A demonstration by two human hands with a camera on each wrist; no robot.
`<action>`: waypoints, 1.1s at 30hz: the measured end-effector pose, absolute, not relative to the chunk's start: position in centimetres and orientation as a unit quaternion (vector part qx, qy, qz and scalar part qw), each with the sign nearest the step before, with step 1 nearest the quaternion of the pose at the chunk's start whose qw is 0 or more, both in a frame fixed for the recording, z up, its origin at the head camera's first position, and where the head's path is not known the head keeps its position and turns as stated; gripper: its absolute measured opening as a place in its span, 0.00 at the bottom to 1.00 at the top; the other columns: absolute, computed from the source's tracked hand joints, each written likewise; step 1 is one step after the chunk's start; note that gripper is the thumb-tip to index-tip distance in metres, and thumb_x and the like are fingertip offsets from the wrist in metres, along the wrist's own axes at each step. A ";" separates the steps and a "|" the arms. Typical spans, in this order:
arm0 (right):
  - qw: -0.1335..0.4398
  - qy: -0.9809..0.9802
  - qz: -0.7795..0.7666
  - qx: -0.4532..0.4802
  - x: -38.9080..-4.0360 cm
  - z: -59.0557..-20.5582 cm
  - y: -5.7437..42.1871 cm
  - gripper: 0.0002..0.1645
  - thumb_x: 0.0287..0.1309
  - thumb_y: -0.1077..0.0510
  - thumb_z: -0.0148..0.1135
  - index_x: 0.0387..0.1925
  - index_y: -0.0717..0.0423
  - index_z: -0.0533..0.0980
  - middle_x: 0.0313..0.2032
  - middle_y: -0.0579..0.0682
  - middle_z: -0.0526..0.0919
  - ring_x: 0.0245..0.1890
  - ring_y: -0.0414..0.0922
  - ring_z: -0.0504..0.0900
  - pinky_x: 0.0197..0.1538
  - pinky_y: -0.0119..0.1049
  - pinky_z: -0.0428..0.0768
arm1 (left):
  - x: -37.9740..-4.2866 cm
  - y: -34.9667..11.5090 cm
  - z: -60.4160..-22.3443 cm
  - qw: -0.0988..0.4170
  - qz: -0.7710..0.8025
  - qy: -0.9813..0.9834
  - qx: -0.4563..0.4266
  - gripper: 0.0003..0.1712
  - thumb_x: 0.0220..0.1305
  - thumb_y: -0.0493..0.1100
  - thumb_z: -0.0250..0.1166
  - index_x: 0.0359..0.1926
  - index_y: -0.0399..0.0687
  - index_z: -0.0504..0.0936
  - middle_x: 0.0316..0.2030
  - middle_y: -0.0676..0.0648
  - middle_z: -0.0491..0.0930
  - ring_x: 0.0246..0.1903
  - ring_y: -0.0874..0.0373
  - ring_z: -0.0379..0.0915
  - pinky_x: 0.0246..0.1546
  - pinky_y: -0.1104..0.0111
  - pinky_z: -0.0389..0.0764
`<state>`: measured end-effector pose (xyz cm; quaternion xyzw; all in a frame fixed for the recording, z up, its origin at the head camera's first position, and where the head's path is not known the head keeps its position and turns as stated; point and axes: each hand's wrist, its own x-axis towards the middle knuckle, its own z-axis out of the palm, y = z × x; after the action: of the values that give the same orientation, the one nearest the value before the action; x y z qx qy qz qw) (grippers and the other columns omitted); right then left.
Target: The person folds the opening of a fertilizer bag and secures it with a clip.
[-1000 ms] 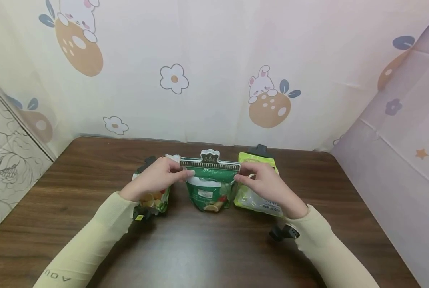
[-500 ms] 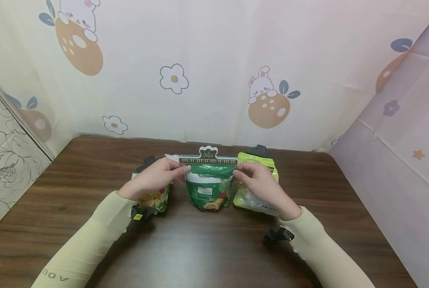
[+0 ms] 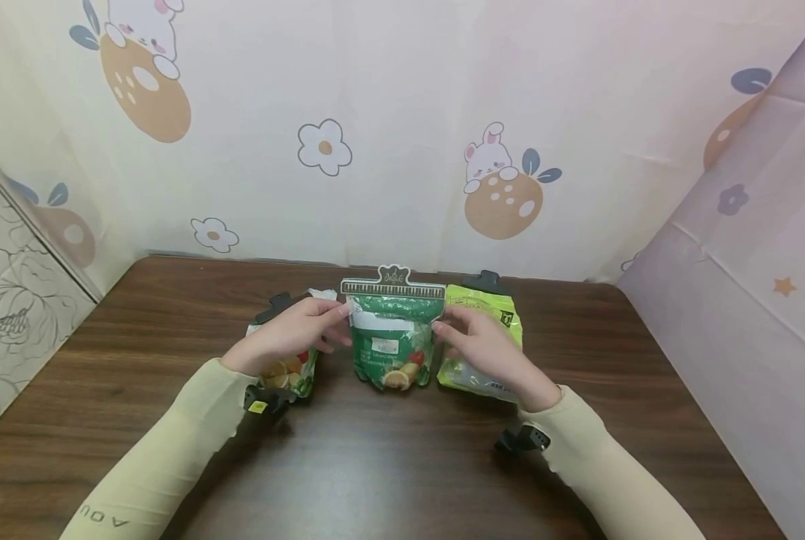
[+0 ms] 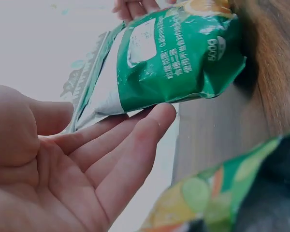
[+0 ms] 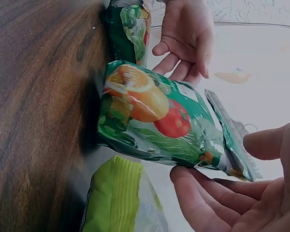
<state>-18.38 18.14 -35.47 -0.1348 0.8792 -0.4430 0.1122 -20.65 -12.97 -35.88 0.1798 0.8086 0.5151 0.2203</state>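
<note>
A green bag printed with fruit stands upright on the table, its top folded and held in a wide dark clip with a pale crown-shaped handle. My left hand is at the bag's left edge; in the left wrist view its fingers reach out nearly straight against the side, thumb apart from the bag. At the right edge is my right hand, its fingers extended along the side in the right wrist view, thumb off the bag. Neither hand pinches it.
To the left, partly behind my left hand, stands another fruit-printed bag with a black clip. A yellow-green bag with a dark clip stands to the right. The brown wooden table meets a patterned curtain behind.
Both hands have let go of the clipped top and slid down to the bag's sides. The clip now sits slightly higher and the bag stands straighter, showing more of its front.
</note>
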 end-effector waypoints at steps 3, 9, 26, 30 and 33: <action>0.123 0.881 -0.439 -0.128 -18.4 -35.5 18.0 0.30 0.71 0.47 0.57 0.65 0.62 0.69 0.46 0.58 0.84 0.38 0.51 0.87 0.43 0.42 0.83 | -20.6 -13.0 -35.9 0.223 0.525 0.802 0.177 0.26 0.81 0.50 0.45 0.64 0.34 0.72 0.56 0.36 0.79 0.51 0.44 0.80 0.46 0.55 0.82; 0.142 0.870 -0.457 -0.120 -18.3 -35.5 18.2 0.36 0.71 0.48 0.57 0.71 0.65 0.62 0.53 0.62 0.81 0.44 0.54 0.86 0.44 0.42 0.83 | -20.6 -12.7 -35.9 0.218 0.526 0.803 0.174 0.27 0.81 0.48 0.45 0.66 0.31 0.68 0.56 0.35 0.78 0.53 0.44 0.79 0.48 0.56 0.81; 0.230 0.812 -0.528 -0.100 -18.2 -35.8 17.8 0.38 0.72 0.50 0.55 0.74 0.64 0.56 0.68 0.63 0.67 0.55 0.55 0.80 0.58 0.46 0.76 | -20.6 -12.7 -36.2 0.215 0.482 0.836 0.151 0.29 0.79 0.50 0.49 0.66 0.30 0.68 0.53 0.37 0.81 0.49 0.47 0.81 0.50 0.59 0.80; 0.243 0.806 -0.529 -0.109 -18.2 -36.1 17.5 0.38 0.73 0.50 0.54 0.74 0.64 0.55 0.71 0.63 0.63 0.58 0.57 0.79 0.61 0.48 0.74 | -20.8 -12.8 -36.2 0.220 0.457 0.850 0.145 0.30 0.78 0.53 0.50 0.65 0.32 0.71 0.49 0.41 0.83 0.45 0.52 0.83 0.49 0.59 0.80; 0.242 0.820 -0.504 -0.121 -18.0 -36.4 17.4 0.36 0.73 0.48 0.55 0.73 0.62 0.59 0.69 0.62 0.66 0.57 0.55 0.79 0.63 0.50 0.71 | -20.9 -12.9 -36.4 0.214 0.438 0.861 0.145 0.29 0.78 0.54 0.50 0.63 0.33 0.73 0.45 0.43 0.84 0.43 0.54 0.83 0.48 0.58 0.80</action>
<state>-18.05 17.37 -36.38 -0.1214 0.8200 -0.5043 0.2418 -20.88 -12.86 -36.40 0.1453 0.8609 0.4380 0.2144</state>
